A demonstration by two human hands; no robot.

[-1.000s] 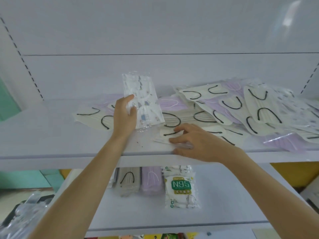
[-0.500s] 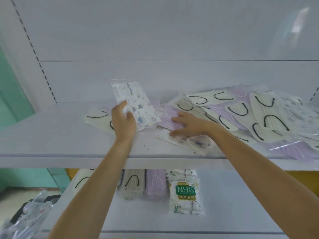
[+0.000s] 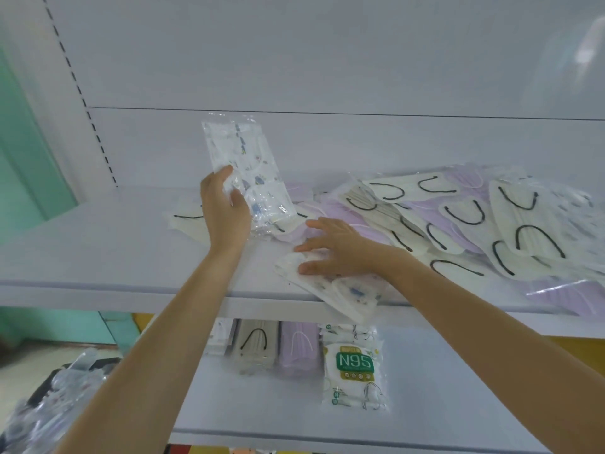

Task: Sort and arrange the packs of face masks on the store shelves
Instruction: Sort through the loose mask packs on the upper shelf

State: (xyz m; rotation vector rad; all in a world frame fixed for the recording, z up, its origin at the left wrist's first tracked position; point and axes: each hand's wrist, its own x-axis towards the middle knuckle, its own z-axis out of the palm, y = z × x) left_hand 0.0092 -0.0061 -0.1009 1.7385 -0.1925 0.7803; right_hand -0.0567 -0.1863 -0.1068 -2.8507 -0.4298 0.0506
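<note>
My left hand grips a clear pack of white printed masks and holds it upright above the upper shelf. My right hand lies with spread, straight fingers on another white printed pack that overhangs the shelf's front edge. To the right, a loose heap of cream packs with black ear loops and lilac packs covers the shelf. A cream pack lies behind my left hand.
On the lower shelf stand a cream pack, a lilac pack and an N95 pack side by side. A crumpled plastic bag sits at the lower left. A green wall borders the shelving.
My left hand has raised the printed pack more upright. My right hand has slid back from the lilac packs onto the printed pack at the shelf edge.
</note>
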